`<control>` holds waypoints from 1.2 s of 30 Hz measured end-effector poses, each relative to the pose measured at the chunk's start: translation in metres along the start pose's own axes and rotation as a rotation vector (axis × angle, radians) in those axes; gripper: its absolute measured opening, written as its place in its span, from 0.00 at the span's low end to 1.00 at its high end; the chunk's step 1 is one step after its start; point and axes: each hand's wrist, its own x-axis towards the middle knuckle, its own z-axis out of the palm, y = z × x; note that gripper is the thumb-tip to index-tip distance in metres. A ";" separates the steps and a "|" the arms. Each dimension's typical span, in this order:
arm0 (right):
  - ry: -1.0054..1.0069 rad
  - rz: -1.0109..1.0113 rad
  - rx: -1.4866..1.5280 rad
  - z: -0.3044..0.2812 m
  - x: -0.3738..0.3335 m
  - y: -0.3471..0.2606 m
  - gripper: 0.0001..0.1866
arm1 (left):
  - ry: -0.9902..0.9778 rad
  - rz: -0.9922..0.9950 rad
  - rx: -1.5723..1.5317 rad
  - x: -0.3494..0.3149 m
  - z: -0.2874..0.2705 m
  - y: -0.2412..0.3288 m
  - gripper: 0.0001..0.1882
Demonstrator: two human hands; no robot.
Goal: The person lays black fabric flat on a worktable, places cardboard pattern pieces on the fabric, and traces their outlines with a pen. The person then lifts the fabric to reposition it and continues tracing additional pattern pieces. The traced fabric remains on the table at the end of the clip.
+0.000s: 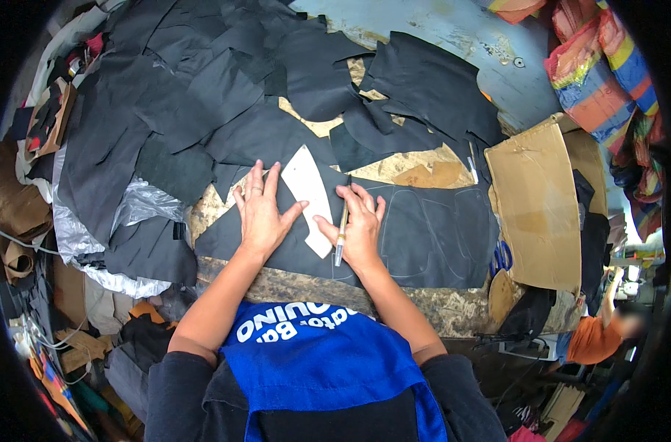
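A white curved pattern piece (pixel 306 193) lies on a black sheet of leather-like material (pixel 442 258) in front of me. My left hand (pixel 265 217) rests flat on the black sheet with spread fingers, its thumb at the pattern's left edge. My right hand (pixel 360 230) holds a slim pen (pixel 341 239) between its fingers, its thumb close to the pattern's right edge. To the right of that hand, pale outlines of curved shapes are drawn on the black sheet.
Black material pieces (pixel 203 96) overlap across the far and left table. A brown cardboard piece (pixel 534 206) stands at the right, with blue-handled scissors (pixel 502 256) beside it. Another slim pen (pixel 472 162) lies beyond the sheet. A person in orange (pixel 595 340) is farther right.
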 end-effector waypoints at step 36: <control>0.111 -0.181 -0.533 -0.143 -0.040 0.117 0.09 | 0.126 0.181 -0.118 0.112 -0.044 -0.048 0.27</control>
